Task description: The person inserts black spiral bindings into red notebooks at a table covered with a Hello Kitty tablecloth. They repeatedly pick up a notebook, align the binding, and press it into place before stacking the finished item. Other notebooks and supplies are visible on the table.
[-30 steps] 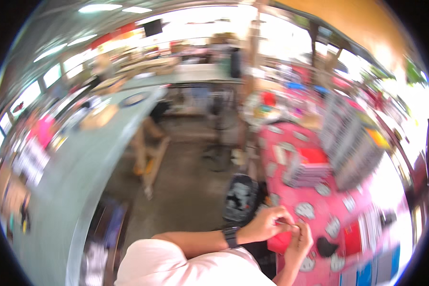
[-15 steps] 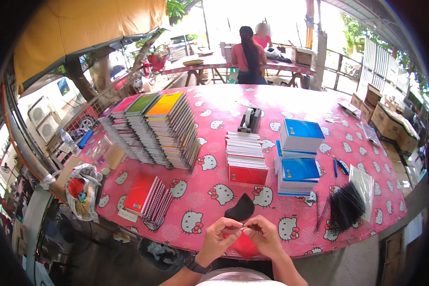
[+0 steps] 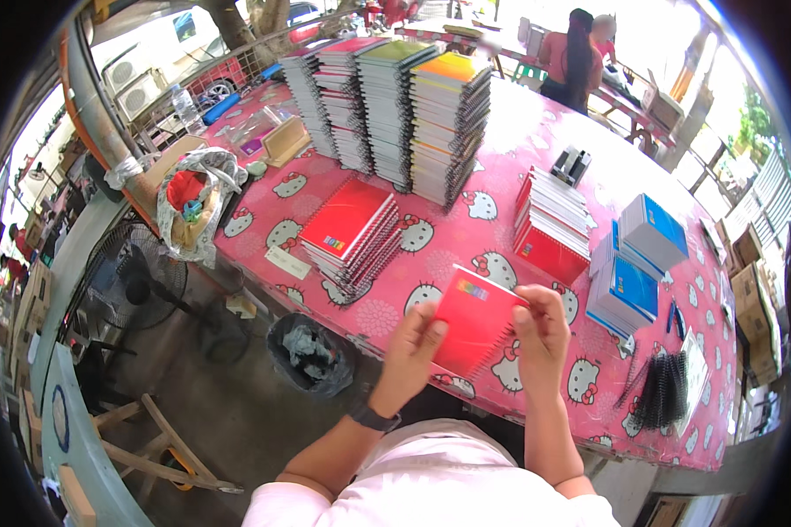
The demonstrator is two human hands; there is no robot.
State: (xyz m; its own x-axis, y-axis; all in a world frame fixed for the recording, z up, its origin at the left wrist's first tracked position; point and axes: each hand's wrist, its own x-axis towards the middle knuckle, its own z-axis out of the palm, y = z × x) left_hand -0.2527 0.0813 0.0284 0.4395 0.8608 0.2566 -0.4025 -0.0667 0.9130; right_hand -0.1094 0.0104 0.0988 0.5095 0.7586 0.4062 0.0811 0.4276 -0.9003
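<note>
Between my two hands is a red spiral notebook [image 3: 476, 327], tilted, its cover toward me and its coil along the right edge. My left hand [image 3: 416, 350] pinches its left side, thumb on the cover. My right hand [image 3: 545, 332] grips the coil side near the upper right corner. To the left on the table lies a pile of red spiral notebooks [image 3: 347, 220]. Beyond the held one stands a row of red-covered notebooks [image 3: 549, 252], mostly showing white page edges. Right of it are stacks of blue-covered books [image 3: 624, 290].
Tall stacks of coil-bound notebooks [image 3: 448, 114] stand at the back left. Black plastic coils [image 3: 661, 391] and blue-handled pliers [image 3: 675, 321] lie at the right. A bag-lined bin [image 3: 312, 356] and a fan [image 3: 136, 281] are below the table's left edge. Other people [image 3: 571, 66] are far back.
The red notebook has come up into view, cover showing; my hands have moved apart to its two sides. The view has swung left. The black piece near my hands no longer shows.
</note>
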